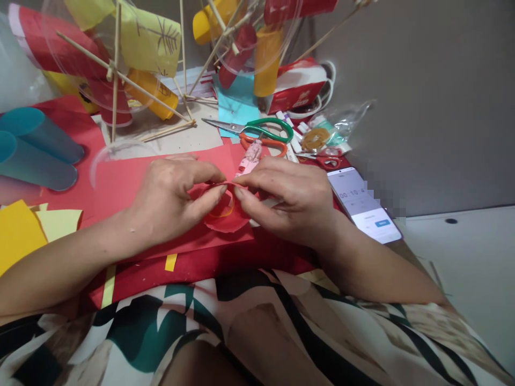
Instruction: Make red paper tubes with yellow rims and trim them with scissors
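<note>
Between my two hands is a red paper piece (228,221), curved like a cup or ring, with an orange-yellow line inside it. My left hand (177,190) pinches its upper rim from the left between thumb and index finger. From the right, my right hand (287,195) pinches the same rim, its fingertips close to the left ones. Red paper sheets (124,187) lie under both hands. Just beyond the fingers is a small pink object (251,154), partly covered by my right hand. Behind it rest green-handled scissors (249,127), their blades pointing left.
Wheel-like stick frames (115,69) with coloured paper cups stand at the back. Blue cylinders (40,145) and yellow paper (20,236) are at left. On the right lie a phone (364,203), red-handled scissors (328,159), a plastic bag (346,123) and rubber bands (316,139).
</note>
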`<state>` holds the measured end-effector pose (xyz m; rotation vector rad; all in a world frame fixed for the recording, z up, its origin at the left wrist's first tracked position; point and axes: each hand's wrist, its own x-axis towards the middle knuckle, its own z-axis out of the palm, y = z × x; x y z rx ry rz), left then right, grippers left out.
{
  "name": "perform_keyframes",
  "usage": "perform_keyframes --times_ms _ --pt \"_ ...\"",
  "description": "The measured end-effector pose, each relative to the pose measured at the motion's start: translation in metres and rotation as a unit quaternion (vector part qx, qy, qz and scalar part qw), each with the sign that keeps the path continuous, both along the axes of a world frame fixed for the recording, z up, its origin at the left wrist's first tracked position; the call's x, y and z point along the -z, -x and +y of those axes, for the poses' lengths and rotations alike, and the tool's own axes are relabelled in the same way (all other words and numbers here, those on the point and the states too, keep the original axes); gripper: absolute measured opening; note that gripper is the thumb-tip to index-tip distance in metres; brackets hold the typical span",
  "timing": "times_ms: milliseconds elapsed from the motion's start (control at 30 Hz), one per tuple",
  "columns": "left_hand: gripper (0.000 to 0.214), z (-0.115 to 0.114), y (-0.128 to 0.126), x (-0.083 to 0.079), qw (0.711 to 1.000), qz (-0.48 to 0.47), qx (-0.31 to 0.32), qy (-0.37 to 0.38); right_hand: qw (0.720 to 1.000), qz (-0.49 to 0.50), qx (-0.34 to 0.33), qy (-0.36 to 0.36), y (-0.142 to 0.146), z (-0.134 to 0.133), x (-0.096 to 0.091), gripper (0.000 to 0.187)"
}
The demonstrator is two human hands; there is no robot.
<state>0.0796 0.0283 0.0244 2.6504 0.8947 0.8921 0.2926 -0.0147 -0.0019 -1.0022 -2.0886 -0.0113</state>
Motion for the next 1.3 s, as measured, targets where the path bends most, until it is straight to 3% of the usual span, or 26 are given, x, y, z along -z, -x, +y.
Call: perform_keyframes --times_ms 233,400,567,667,833,967,1300 --pt "0.024 0.004 0.001 0.006 0.999 0.035 0.019 -0.034 0.999 -0.019 0.036 -0.035 -0.001 0.001 0.001 0.018" --pt "0.025 0.002 0.000 0.006 0.995 0.075 0.040 -0.057 0.996 -0.062 0.011 -0.058 0.000 0.000 0.004 0.017" --pt "0.022 -0.003 -0.002 0.004 0.998 0.049 0.006 -0.027 0.992 -0.084 0.020 -0.090 -0.001 -0.001 0.000 0.018" --pt "0.023 -0.003 -0.001 0.002 0.999 0.040 -0.016 -0.005 0.993 -0.076 0.029 -0.089 -0.001 -0.001 0.000 0.017" --pt "0.024 0.001 0.001 0.002 0.999 0.024 0.037 -0.007 0.997 -0.052 0.032 -0.044 -0.001 -0.003 -0.001 0.017" --pt "0.023 0.000 0.001 -0.002 0.999 0.039 0.035 -0.016 0.998 -0.045 0.035 0.000 -0.001 -0.003 -0.004 0.017" --pt "0.019 -0.002 -0.002 -0.005 0.999 0.012 0.030 0.016 1.000 -0.006 0.002 -0.031 0.001 0.001 -0.003 0.015"
